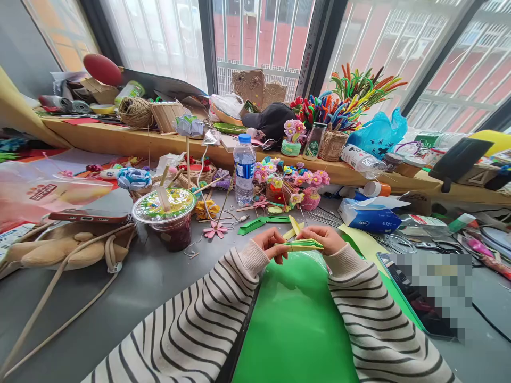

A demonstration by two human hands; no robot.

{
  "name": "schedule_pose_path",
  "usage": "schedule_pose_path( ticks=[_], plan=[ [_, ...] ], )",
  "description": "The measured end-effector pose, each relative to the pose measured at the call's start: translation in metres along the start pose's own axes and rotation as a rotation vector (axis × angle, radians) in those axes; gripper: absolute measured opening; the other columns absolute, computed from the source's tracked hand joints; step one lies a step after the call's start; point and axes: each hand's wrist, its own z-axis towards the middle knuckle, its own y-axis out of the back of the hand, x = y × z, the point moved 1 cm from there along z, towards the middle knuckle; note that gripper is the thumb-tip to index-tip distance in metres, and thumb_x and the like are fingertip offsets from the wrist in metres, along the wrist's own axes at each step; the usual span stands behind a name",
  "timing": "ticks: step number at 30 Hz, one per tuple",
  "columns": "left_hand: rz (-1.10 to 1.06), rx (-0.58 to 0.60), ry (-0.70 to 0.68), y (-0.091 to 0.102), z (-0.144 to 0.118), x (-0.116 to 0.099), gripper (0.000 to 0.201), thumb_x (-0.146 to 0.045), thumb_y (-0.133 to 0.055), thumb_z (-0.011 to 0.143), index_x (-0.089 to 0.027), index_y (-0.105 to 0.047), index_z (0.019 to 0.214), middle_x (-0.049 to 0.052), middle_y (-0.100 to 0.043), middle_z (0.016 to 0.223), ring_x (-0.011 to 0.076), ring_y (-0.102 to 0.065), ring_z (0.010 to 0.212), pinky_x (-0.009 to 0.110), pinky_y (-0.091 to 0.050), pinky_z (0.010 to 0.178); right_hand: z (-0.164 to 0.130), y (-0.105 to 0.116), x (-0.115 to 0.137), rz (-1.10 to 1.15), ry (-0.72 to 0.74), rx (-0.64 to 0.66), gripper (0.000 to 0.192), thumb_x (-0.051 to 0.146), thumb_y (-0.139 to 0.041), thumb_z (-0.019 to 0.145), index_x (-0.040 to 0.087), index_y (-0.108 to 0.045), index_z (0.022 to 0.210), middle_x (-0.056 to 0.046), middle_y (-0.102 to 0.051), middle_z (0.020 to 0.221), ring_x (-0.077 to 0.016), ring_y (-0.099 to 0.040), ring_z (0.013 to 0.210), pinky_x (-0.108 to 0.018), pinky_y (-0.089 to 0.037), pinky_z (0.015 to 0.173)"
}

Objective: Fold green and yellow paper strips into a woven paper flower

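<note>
Bare left hand (271, 242), bare right hand (325, 238). Long knit sleeves (191, 324), cream with dark horizontal stripes, ribbed plain cream cuffs at wrists.

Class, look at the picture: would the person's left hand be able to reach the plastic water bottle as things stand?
Probably yes, but not at once. The left hand and right hand both pinch the folded yellow-green paper, so it must let go first. The water bottle stands upright just beyond, with only small paper flowers lying low between.
</note>
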Motion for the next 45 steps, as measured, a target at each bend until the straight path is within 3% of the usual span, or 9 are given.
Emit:
schedule_pose_path(
  ticks=[6,10,13,19,26,32,39,42,45],
  plan=[
    [-0.052,0.333,0.173,0.000,-0.006,0.001,0.037,-0.039,-0.065,0.054,-0.014,-0.039,0.064,-0.002,-0.058,0.050,0.0077,-0.051,0.036,0.019,-0.040,0.038,0.000,-0.008,-0.004,-0.169,-0.002,0.091,0.037,0.050,-0.058,0.059,0.013,-0.063,0.058,0.003,-0.048,0.043,-0.0055,-0.041,0.041,-0.020,-0.031,0.042],
    [0.050,0.351,0.249,0.000,-0.007,0.002,0.035,-0.038,-0.064,0.054,-0.014,-0.040,0.061,-0.004,-0.056,0.046,0.0062,-0.048,0.033,0.018,-0.038,0.034,-0.003,-0.012,0.001,-0.322,0.079,0.103,0.036,0.048,-0.053,0.064,0.013,-0.062,0.059,0.001,-0.049,0.046,-0.0074,-0.044,0.044,-0.021,-0.035,0.045],
    [0.150,0.209,0.257,-0.002,-0.006,0.000,0.030,-0.034,-0.062,0.057,-0.015,-0.039,0.060,-0.006,-0.053,0.043,0.0050,-0.044,0.029,0.016,-0.034,0.031,-0.006,-0.016,0.011,-0.513,0.243,-0.014,0.032,0.042,-0.049,0.070,0.014,-0.063,0.061,-0.002,-0.053,0.054,-0.0092,-0.047,0.049,-0.023,-0.038,0.050],
    [0.188,-0.326,0.192,-0.003,-0.001,-0.004,0.018,-0.019,-0.055,0.066,-0.016,-0.038,0.061,-0.007,-0.051,0.041,0.0043,-0.042,0.028,0.015,-0.031,0.030,-0.010,-0.027,0.020,-0.709,0.545,-0.264,0.026,0.036,-0.047,0.074,0.019,-0.065,0.067,-0.004,-0.056,0.064,-0.0129,-0.050,0.060,-0.025,-0.039,0.058],
    [-0.193,-0.532,0.165,0.008,0.004,-0.006,0.017,-0.020,-0.056,0.068,-0.015,-0.040,0.066,-0.005,-0.055,0.048,0.0042,-0.048,0.035,0.018,-0.042,0.041,-0.003,-0.031,-0.002,-0.324,0.378,-0.310,0.027,0.042,-0.048,0.072,0.019,-0.062,0.071,-0.003,-0.057,0.065,-0.0120,-0.051,0.057,-0.025,-0.041,0.052],
    [-0.356,-0.216,0.039,0.004,0.002,-0.007,0.035,-0.035,-0.066,0.055,-0.014,-0.040,0.066,-0.004,-0.057,0.051,0.0039,-0.049,0.038,0.016,-0.040,0.041,0.009,-0.023,-0.019,0.291,0.129,-0.296,0.034,0.050,-0.061,0.054,0.018,-0.056,0.064,0.000,-0.058,0.057,-0.0095,-0.052,0.047,-0.023,-0.041,0.047],
    [-0.215,0.341,0.346,-0.005,-0.007,0.001,0.040,-0.038,-0.067,0.053,-0.014,-0.039,0.067,0.000,-0.059,0.052,0.0092,-0.053,0.038,0.019,-0.039,0.037,0.006,-0.019,-0.009,0.177,0.210,-0.283,0.035,0.053,-0.059,0.056,0.018,-0.051,0.059,0.001,-0.056,0.051,-0.0097,-0.050,0.045,-0.024,-0.041,0.047],
    [-0.212,0.302,0.352,-0.007,-0.008,0.002,0.041,-0.038,-0.068,0.051,-0.014,-0.038,0.066,-0.001,-0.059,0.050,0.0083,-0.052,0.037,0.019,-0.041,0.039,0.003,-0.016,-0.004,-0.104,0.293,-0.275,0.035,0.054,-0.049,0.065,0.019,-0.052,0.062,-0.001,-0.057,0.056,-0.0113,-0.051,0.048,-0.025,-0.041,0.050],
    [-0.228,0.142,0.269,-0.005,-0.005,0.001,0.043,-0.039,-0.068,0.050,-0.015,-0.036,0.066,-0.002,-0.059,0.051,0.0087,-0.053,0.038,0.021,-0.043,0.042,0.000,-0.003,-0.004,-0.378,0.289,-0.488,0.036,0.053,-0.044,0.069,0.019,-0.055,0.065,-0.001,-0.055,0.052,-0.0109,-0.048,0.045,-0.024,-0.037,0.047]
  ],
)
